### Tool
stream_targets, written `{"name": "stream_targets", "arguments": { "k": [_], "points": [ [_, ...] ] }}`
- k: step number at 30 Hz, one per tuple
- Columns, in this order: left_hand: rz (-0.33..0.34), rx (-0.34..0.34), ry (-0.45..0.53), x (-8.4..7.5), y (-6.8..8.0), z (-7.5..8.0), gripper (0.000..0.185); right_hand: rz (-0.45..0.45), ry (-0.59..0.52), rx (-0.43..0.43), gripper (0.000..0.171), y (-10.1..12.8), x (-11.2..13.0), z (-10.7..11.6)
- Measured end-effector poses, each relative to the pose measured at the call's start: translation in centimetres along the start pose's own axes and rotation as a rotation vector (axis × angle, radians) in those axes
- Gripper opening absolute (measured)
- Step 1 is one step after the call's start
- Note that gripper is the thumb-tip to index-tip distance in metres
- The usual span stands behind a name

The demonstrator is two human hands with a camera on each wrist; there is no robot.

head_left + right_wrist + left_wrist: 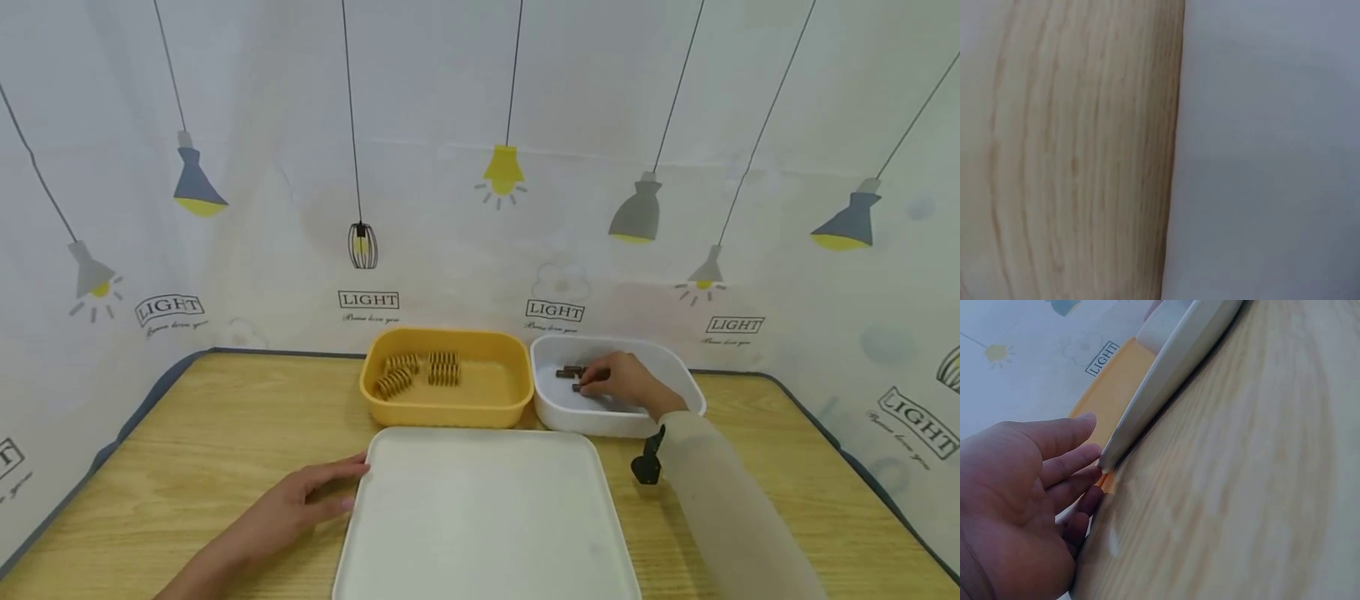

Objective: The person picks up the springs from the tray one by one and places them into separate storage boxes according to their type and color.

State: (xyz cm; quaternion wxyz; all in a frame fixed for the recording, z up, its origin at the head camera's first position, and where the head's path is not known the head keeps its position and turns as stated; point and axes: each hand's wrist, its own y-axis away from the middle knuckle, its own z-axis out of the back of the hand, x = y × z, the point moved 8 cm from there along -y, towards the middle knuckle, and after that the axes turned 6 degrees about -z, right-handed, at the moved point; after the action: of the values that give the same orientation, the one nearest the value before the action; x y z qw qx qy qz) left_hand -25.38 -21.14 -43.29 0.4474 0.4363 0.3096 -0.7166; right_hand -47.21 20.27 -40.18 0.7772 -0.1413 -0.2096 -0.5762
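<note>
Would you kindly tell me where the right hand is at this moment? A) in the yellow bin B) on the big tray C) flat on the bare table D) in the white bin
D: the right hand reaches into the white bin, fingers on small dark parts.

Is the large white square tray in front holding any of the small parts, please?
No, the large white square tray lies bare, while the coiled springs sit in the yellow bin.

Soft, even light fills all views with faint shadows and no glare, the head view bowing at its edges while both wrist views blur close up.
</note>
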Motion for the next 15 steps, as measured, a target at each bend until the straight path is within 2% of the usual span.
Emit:
{"name": "stream_targets", "arguments": {
  "k": [7, 15],
  "points": [
    [0.001, -0.007, 0.018, 0.0, 0.0, 0.0, 0.042, 0.009, -0.013, -0.035, 0.011, -0.3, -0.2, 0.2],
    [-0.029, 0.007, 0.046, -0.4, 0.1, -0.1, 0.043, -0.009, -0.020, -0.087, 0.014, 0.3, -0.5, 1.1]
  ]
}}
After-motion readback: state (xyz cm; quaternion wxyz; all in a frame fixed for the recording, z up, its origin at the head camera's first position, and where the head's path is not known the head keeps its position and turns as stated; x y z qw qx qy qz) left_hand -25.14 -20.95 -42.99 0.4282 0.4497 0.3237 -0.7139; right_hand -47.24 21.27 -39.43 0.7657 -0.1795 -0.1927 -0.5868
